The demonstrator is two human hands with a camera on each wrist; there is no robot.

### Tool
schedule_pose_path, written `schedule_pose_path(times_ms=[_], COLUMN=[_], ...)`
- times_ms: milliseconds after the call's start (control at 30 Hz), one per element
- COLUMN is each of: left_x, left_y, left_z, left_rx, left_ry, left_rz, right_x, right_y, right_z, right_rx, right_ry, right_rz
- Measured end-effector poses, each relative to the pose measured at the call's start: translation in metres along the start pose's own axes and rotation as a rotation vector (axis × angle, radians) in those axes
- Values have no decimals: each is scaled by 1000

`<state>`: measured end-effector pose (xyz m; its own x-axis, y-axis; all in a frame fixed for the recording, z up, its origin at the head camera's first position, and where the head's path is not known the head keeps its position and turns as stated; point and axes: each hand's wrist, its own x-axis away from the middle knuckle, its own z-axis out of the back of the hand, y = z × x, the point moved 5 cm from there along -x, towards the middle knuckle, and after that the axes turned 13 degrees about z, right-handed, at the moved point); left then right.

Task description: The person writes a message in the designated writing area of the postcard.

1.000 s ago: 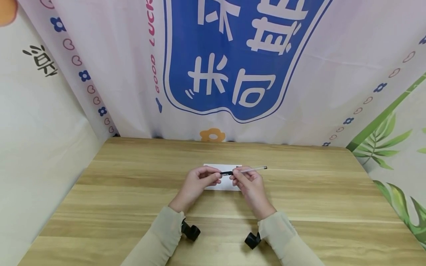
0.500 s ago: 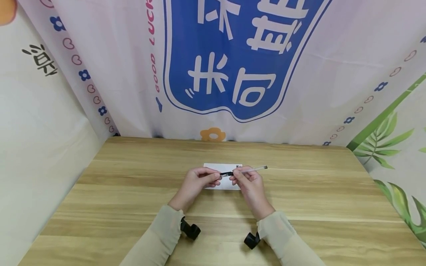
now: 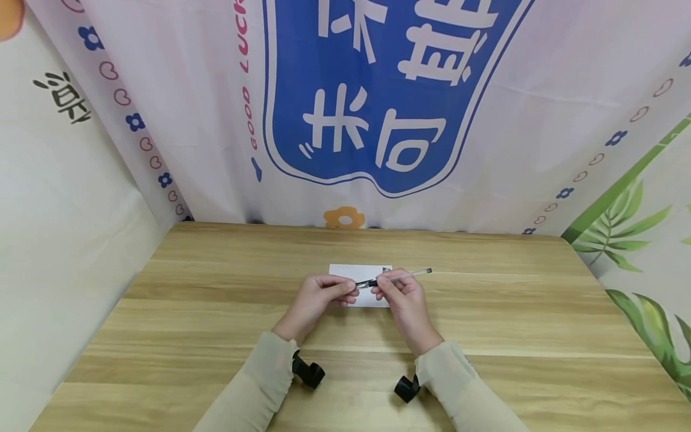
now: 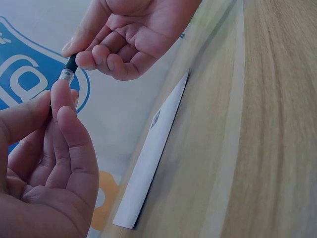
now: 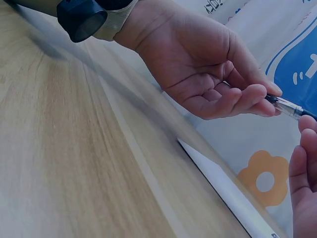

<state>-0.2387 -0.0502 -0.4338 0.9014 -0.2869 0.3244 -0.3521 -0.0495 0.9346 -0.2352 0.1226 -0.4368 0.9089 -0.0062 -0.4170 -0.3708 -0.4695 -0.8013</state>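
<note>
Both hands hold one slim pen (image 3: 412, 274) above a white paper card (image 3: 367, 270) on the table. My left hand (image 3: 318, 297) pinches the pen's left end between thumb and fingertips. My right hand (image 3: 405, 300) pinches it nearer the middle, so the clear barrel with its dark end sticks out to the right. Between the hands, a black and see-through section of the pen (image 5: 289, 106) shows in the right wrist view. The left end is hidden by fingers. In the left wrist view, the card (image 4: 153, 148) lies below the hands with a small dark print on it.
A wood-grain table (image 3: 216, 288) spreads around the hands. Behind it hangs a pale curtain (image 3: 216, 120) with a blue printed sign and an orange flower. Each wrist wears a small black camera (image 3: 310, 375) over a beige sleeve.
The hands keep nearly the same pose and hold on the pen. A dark print at the card's upper right corner has come into sight beside the right fingers.
</note>
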Motion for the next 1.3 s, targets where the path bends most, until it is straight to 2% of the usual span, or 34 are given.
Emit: schedule_pose_path(times_ms=[400,633,767,1300], left_x=[-2,-3,-3,-3], left_y=[-5,-5,-6,-12], left_z=[4,5,5,9], left_rx=[35,58,92,130], left_ry=[-20,-23,-34,-146], left_rz=[116,134,166,286], right_x=[1,1,0,2], right_y=[5,6,6,4], right_z=[2,2,1,-1], right_rx=[30,24,16,101], right_ry=[-31,-53,-67,-156], right_rz=[-7,19,34,31])
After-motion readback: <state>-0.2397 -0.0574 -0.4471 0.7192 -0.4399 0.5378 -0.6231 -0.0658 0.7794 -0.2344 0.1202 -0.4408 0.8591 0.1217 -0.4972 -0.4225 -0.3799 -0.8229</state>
